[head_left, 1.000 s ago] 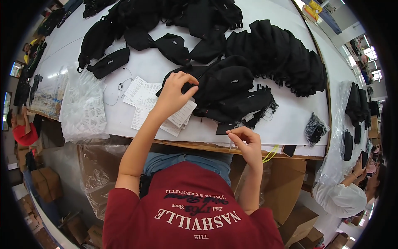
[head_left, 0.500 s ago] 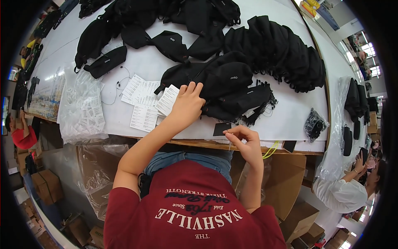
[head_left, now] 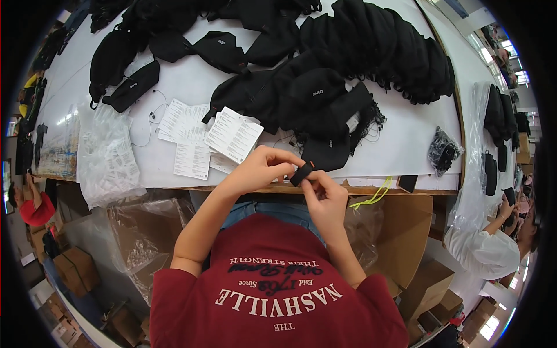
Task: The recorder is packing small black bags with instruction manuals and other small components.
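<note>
At the table's front edge my two hands meet around a small, flat black piece (head_left: pixel 300 173); whether it is a tag or a strap end I cannot tell. My left hand (head_left: pixel 264 169) pinches it from the left with bent fingers. From the right and below, my right hand (head_left: pixel 326 200) grips it between thumb and fingertips. A small orange tab (head_left: pixel 312 165) shows beside the fingers. Just behind them lies a black fabric bag (head_left: pixel 328 152) with a white mark. White printed cards (head_left: pixel 232 136) are fanned out behind my left hand.
More black bags (head_left: pixel 377 43) lie in a long overlapping row at the back. Clear plastic bags (head_left: pixel 107 156) are heaped at left. Black cords (head_left: pixel 376 119), a wrapped black bundle (head_left: pixel 445 149) and yellow-green strings (head_left: pixel 376 194) lie right. Open cardboard boxes (head_left: pixel 400 243) stand below the table.
My left hand has left the white cards and moved right and nearer to meet my right hand. My right hand has shifted slightly left. One black bag now lies closer to me.
</note>
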Motion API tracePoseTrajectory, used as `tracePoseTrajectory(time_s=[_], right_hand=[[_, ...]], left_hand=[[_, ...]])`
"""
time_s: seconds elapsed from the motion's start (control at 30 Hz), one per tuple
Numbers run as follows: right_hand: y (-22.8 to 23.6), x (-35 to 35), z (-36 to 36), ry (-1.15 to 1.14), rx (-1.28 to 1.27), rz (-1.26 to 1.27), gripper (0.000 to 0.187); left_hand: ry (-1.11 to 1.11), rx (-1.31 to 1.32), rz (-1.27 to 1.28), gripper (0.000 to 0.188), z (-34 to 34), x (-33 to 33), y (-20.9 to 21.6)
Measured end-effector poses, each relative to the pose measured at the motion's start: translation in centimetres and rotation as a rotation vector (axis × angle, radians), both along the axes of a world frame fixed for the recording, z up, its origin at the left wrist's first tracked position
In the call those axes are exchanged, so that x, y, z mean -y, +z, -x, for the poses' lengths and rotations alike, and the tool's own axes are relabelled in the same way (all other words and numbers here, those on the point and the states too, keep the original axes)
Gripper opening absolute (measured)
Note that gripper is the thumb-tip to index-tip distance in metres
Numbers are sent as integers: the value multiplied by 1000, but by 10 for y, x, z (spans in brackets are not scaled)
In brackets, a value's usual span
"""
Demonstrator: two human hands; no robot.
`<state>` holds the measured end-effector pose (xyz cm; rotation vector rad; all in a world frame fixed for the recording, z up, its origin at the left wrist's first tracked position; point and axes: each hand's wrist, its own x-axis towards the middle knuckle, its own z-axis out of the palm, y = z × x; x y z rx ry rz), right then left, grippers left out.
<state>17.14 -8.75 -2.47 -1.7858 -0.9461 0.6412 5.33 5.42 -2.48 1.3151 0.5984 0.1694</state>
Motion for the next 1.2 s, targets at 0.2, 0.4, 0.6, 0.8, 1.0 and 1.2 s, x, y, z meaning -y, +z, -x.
tracePoseTrajectory(time_s=[0.2, 0.4, 0.6, 0.8, 1.0, 1.2], right_hand=[[4, 0, 0, 100, 94, 52, 9], [7, -3, -4, 181, 121, 140, 12], [3, -6, -7, 189, -14, 156, 10], [7, -4, -12, 146, -578, 66, 17], [25, 2, -27, 204, -723, -214, 9], [21, 0, -25, 268, -699, -217, 13]], left_hand=[[-38, -2, 114, 24, 16, 8, -2], [75, -29, -314, 16, 18, 21, -1], [140, -5, -633, 6, 13, 35, 4], [457, 188, -503, 6, 14, 36, 0], [505, 434, 259, 10, 29, 34, 12], [333, 246, 99, 8, 26, 44, 18]])
